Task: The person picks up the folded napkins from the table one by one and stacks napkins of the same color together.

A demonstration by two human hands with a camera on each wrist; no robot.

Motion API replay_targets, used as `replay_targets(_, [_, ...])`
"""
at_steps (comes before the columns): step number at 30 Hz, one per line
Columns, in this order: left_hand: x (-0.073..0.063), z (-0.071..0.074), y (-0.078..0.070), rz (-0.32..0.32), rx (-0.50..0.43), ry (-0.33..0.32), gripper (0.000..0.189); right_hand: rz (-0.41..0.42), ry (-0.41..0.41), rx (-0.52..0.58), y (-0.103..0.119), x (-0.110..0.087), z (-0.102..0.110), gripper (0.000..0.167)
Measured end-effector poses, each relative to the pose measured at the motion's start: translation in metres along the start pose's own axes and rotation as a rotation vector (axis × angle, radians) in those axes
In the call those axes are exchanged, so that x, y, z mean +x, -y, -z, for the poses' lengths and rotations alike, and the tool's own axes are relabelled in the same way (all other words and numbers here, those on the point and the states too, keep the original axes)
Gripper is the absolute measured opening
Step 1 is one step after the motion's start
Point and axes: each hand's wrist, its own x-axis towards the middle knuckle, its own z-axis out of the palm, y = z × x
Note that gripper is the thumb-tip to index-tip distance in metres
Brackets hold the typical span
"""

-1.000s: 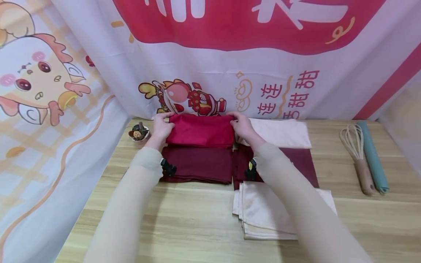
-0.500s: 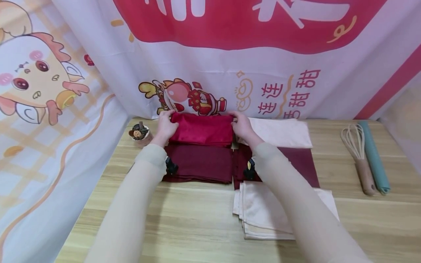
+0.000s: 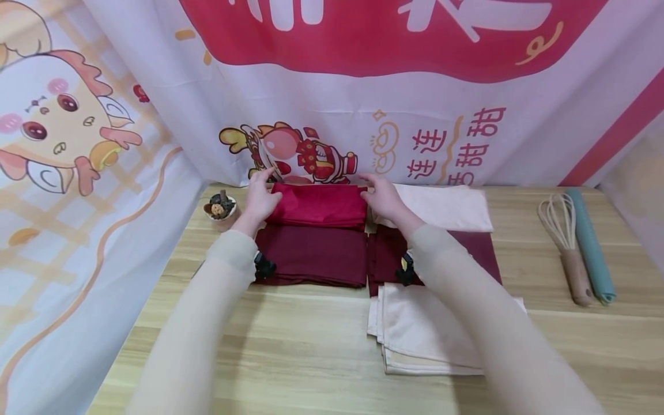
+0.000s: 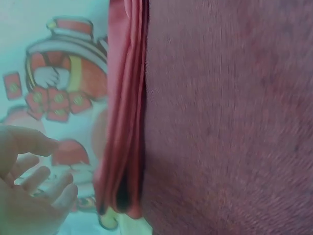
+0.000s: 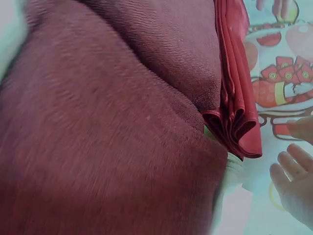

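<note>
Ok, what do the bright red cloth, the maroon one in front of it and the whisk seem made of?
Bright red cloth: probably satiny fabric, softly shiny. Maroon cloth: matte fabric, weave visible up close. Whisk: brown handle, likely wood; pale loops, material unclear.

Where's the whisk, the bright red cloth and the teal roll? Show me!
Whisk [image 3: 572, 263]: head view, upper part of its handle.
Bright red cloth [image 3: 319, 205]: head view, middle of its folded top.
Teal roll [image 3: 591, 248]: head view, about halfway along its side.
</note>
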Motion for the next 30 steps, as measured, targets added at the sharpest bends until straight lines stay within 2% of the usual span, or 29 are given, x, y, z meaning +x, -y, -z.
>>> replay_targets(4, [-0.014,0.000,-0.014,-0.028,-0.078,0.045,0.058,0.068,0.019,-0.042,0.002,-0.010,0.004,0.047])
replay_targets(7, [-0.027,-0.001,-0.024,-0.041,-0.139,0.086,0.055,0.124,0.013,-0.035,0.002,-0.021,0.006,0.046])
replay_targets(14, [-0.060,-0.004,-0.049,-0.076,-0.255,0.152,0.050,0.250,-0.024,-0.014,0.000,-0.058,0.012,0.041])
replay_targets(16, [-0.074,-0.004,-0.062,-0.084,-0.280,0.189,0.049,0.275,-0.028,-0.011,-0.001,-0.069,0.015,0.040])
replay_targets(21, [-0.101,-0.006,-0.082,-0.112,-0.305,0.299,0.049,0.315,-0.011,-0.005,-0.002,-0.097,0.023,0.040])
replay_targets(22, [-0.104,-0.008,-0.080,-0.122,-0.308,0.314,0.049,0.315,0.002,-0.006,-0.002,-0.103,0.025,0.040])
replay_targets(25, [-0.118,-0.012,-0.088,-0.147,-0.313,0.349,0.048,0.327,0.040,-0.018,-0.003,-0.121,0.031,0.040])
replay_targets(30, [-0.142,-0.026,-0.092,-0.163,-0.330,0.404,0.048,0.281,0.084,-0.046,-0.004,-0.153,0.042,0.041])
